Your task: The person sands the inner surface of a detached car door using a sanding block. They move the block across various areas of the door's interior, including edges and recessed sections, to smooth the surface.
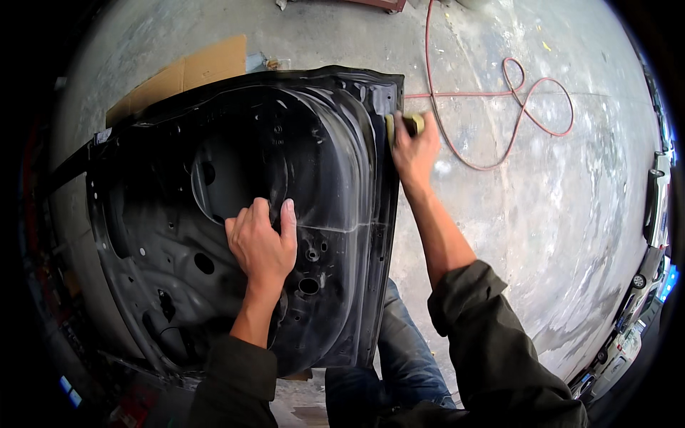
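Note:
A black car door (pixel 328 192) lies with its inner side up in front of me, its surface scuffed and dusty along the ridges. My left hand (pixel 262 242) rests on the inner panel, fingers curled over the lower rim of a large opening (pixel 221 178), thumb stretched out on the metal. At the door's far right corner, my right hand (pixel 416 153) grips a small yellowish pad with a dark middle, which looks like a sanding pad (pixel 414 124). The pad meets the door's right edge. Fingertips of the left hand are partly hidden.
Beyond the door's far edge lies a brown cardboard sheet (pixel 207 63). A red hose (pixel 492 165) loops over the grey concrete floor (pixel 514 235) to the right. Several parked cars (pixel 628 314) line the far right rim. My legs (pixel 410 342) stand against the door's near side.

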The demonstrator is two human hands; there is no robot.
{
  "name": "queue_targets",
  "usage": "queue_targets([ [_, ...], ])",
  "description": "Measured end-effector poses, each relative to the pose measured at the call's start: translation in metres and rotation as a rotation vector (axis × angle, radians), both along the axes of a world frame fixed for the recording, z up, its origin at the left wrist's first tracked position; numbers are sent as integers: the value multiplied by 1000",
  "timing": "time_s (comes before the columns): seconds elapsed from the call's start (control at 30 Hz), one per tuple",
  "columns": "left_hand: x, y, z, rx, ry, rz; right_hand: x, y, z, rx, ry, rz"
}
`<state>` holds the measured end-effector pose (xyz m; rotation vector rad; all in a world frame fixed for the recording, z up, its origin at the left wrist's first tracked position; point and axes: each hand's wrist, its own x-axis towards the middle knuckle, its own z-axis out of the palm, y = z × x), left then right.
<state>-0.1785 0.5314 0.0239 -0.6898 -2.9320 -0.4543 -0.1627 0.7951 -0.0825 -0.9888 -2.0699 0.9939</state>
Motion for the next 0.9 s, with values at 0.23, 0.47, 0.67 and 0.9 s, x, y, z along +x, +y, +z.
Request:
queue_targets([
  [0.23, -3, -4, 7, -19, -17, 19, 91, -57, 12, -180, -80, 77],
  [0.47, -3, 7, 1, 17, -32, -3, -12, 33, -2, -10, -54, 30],
  [0.67, -2, -4, 4, -3, -31, 15, 65, -35, 5, -192, -61, 62],
  [0.9, -2, 7, 0, 26, -26, 5, -38, 58, -7, -16, -126, 12],
])
